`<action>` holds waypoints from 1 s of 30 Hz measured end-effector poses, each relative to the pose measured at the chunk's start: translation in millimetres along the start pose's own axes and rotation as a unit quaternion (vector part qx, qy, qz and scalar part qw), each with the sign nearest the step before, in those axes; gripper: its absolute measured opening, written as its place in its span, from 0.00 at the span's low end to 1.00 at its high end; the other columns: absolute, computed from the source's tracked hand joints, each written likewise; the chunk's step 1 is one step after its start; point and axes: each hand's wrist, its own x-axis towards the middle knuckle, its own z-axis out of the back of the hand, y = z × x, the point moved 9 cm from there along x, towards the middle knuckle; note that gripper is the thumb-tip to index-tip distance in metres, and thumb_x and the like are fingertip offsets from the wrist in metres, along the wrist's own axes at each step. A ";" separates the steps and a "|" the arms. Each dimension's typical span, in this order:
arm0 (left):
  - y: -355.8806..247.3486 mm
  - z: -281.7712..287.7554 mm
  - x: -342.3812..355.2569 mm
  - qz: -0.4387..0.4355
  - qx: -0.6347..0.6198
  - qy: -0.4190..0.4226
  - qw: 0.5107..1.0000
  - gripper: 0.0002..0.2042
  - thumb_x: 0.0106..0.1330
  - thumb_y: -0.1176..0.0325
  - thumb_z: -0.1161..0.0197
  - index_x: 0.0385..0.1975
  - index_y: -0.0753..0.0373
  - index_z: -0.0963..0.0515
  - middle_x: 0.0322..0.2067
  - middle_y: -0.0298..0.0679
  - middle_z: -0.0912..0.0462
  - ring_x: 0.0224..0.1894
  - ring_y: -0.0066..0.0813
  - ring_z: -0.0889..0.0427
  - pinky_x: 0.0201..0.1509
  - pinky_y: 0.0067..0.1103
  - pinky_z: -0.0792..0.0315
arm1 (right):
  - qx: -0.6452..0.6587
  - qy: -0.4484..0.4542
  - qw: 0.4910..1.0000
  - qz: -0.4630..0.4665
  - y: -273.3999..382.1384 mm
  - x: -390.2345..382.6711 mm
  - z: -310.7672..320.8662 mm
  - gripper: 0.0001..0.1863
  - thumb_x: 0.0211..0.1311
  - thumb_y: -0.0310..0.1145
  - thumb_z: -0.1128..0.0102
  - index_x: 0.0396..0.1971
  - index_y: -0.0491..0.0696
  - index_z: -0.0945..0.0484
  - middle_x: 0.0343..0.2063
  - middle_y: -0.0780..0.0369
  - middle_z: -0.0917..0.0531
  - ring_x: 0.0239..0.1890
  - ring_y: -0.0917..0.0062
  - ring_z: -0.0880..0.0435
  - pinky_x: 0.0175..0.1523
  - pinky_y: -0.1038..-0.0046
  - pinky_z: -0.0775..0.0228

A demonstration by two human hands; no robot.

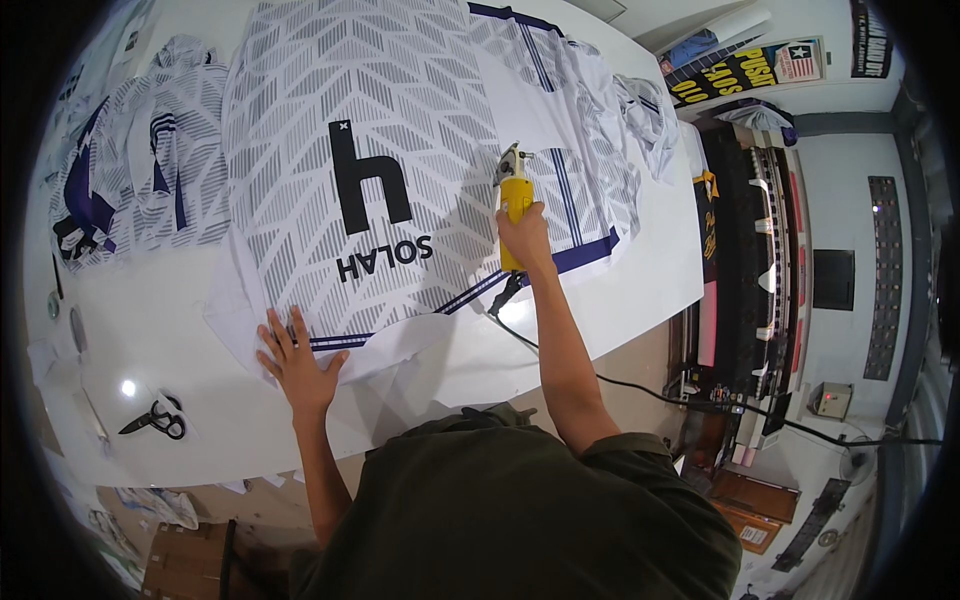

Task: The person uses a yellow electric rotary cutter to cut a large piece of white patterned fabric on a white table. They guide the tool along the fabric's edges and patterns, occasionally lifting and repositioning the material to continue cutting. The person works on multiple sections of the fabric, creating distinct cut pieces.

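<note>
A large sheet of white fabric (pixel 290 200) printed with grey chevrons, a black numeral and black lettering lies spread over the white table. My right hand (pixel 525 235) is wrapped around a yellow electric fabric cutter (pixel 516 190). Its metal head rests at the line between the large printed panel and the narrower pieces with navy stripes (pixel 565 190) to its right. At the near left corner of the fabric, my left hand (pixel 300 365) lies flat with its fingers spread, over the navy-edged hem.
Black scissors (pixel 160 418) lie at the table's (pixel 250 440) near left. More printed fabric (pixel 185 150) is heaped at the far left, and crumpled pieces (pixel 650 120) at the far right. The cutter's black cord (pixel 640 388) runs off to the right, past a long wide machine (pixel 765 250).
</note>
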 end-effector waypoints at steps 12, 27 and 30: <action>0.2 1.4 -1.2 -0.007 -0.013 -0.018 1.000 0.58 0.49 0.46 0.23 0.80 0.50 0.49 0.82 0.48 0.63 0.81 0.62 0.67 0.76 0.63 0.69 | 0.005 -0.047 0.999 -0.021 -2.2 33.3 -6.3 0.37 0.60 0.47 0.34 0.49 0.27 0.35 0.42 0.31 0.18 0.44 0.40 0.14 0.47 0.53 0.18; 2.4 -3.7 1.2 0.010 0.005 0.005 1.000 0.60 0.46 0.47 0.21 0.81 0.48 0.51 0.82 0.47 0.65 0.82 0.61 0.68 0.77 0.61 0.71 | -0.017 0.066 0.995 0.068 -33.9 37.3 34.4 0.36 0.61 0.46 0.34 0.52 0.30 0.38 0.40 0.34 0.17 0.42 0.39 0.14 0.46 0.52 0.19; 0.9 -4.1 2.0 0.018 0.005 0.014 1.000 0.60 0.46 0.49 0.20 0.81 0.48 0.51 0.82 0.47 0.65 0.82 0.60 0.69 0.78 0.60 0.72 | 0.015 0.097 0.993 0.071 -32.0 46.8 35.4 0.36 0.61 0.45 0.35 0.52 0.30 0.38 0.39 0.33 0.17 0.41 0.40 0.13 0.46 0.52 0.19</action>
